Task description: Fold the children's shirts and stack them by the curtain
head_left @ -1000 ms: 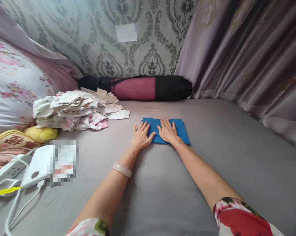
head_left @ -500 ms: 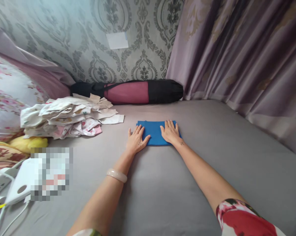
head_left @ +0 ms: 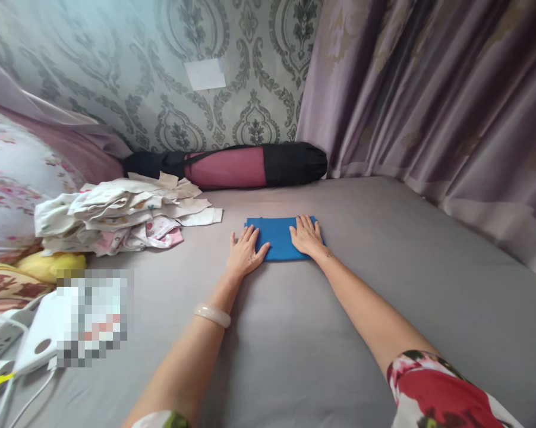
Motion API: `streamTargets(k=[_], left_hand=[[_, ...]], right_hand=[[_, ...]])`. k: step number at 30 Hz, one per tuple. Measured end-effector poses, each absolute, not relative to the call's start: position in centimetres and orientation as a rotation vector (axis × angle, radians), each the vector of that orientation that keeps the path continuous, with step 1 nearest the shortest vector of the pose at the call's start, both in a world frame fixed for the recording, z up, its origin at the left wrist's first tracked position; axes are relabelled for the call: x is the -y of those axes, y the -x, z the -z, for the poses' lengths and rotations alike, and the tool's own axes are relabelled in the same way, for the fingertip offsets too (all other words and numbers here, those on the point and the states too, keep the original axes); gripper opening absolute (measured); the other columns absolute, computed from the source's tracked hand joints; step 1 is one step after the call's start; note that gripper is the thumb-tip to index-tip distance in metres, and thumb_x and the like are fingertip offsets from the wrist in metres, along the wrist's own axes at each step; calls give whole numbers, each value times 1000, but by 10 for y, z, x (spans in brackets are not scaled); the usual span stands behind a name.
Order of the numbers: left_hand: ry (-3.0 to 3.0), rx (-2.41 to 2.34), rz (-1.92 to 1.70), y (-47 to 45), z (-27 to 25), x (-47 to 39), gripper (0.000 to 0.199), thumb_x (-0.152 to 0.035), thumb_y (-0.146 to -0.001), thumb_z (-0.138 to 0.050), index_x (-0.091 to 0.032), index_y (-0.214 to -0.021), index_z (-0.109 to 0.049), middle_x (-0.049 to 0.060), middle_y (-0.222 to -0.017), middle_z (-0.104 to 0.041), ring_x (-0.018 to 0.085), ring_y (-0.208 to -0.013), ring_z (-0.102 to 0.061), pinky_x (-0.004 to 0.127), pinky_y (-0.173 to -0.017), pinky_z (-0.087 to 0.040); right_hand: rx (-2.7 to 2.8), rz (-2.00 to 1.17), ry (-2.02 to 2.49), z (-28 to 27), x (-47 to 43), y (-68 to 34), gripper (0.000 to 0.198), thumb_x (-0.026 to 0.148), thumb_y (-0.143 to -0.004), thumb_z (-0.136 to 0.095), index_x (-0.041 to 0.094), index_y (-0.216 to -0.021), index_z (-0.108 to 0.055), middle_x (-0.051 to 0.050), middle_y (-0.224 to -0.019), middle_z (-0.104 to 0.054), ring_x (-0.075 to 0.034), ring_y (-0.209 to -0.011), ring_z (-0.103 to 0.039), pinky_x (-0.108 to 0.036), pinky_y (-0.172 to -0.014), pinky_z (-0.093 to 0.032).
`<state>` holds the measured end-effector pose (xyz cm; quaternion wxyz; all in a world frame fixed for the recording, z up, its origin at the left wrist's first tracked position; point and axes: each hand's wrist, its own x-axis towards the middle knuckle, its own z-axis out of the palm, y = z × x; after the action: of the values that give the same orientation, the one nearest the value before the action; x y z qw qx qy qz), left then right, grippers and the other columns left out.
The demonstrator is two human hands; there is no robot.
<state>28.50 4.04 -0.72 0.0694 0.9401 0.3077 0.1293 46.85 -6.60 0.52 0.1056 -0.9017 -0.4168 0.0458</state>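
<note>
Blue folded cloth (head_left: 278,240) lies flat on grey sheet (head_left: 277,333), w/ L hand (head_left: 245,252) & R hand (head_left: 308,239) on it. Both open, palms dn, fingers spread: L at its left end, R nr its right end. Clothes pile (head_left: 116,211) off to left; pink/blk bag (head_left: 232,168) behind, by wall (head_left: 129,89).

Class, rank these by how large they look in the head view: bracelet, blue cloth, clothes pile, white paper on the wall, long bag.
1. Clothes pile and long bag: too alike to rank.
2. Blue cloth, partly under the left hand and right hand.
3. White paper.
4. Bracelet.
</note>
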Motion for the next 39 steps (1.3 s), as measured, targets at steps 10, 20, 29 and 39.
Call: streamTargets(k=[10,20,29,39], left_hand=[[-2811,-915,-327,-285,0,-38,66,-61,-95,-26,-22,-147,-38,8,-158,-32,27,-146,-27,54,-121,-6],[-2772,-945,-115,-292,-6,-35,100,-82,-81,-26,-12,-152,-28,16,-160,-20,34,-149,-14,59,-118,-4],[-2747,-979,103,-303,-15,-31,111,-86,-75,-31,-8,-152,-21,21,-161,-9,38,-149,-6,62,-116,-6],[-2801,-1120,-152,-336,-45,-83,39,-40,-91,-44,-23,-125,-55,12,-132,-59,33,-125,-46,53,-108,-26]], right_hand=[[1202,-107,2668,-1,98,-480,64,42,-100,-16,7,-153,-24,-15,-161,-20,-26,-148,-17,-47,-119,-14],[1211,-24,2711,-7,99,-466,66,45,-99,-24,6,-152,-27,-18,-160,-19,-30,-148,-17,-51,-118,-11],[1232,-55,2722,-7,102,-449,67,47,-99,-27,5,-151,-28,-18,-160,-21,-30,-147,-17,-53,-116,-16],[1319,219,2587,-33,77,-504,37,24,-97,-35,17,-109,-70,-11,-120,-65,-26,-113,-52,-39,-100,-33]])
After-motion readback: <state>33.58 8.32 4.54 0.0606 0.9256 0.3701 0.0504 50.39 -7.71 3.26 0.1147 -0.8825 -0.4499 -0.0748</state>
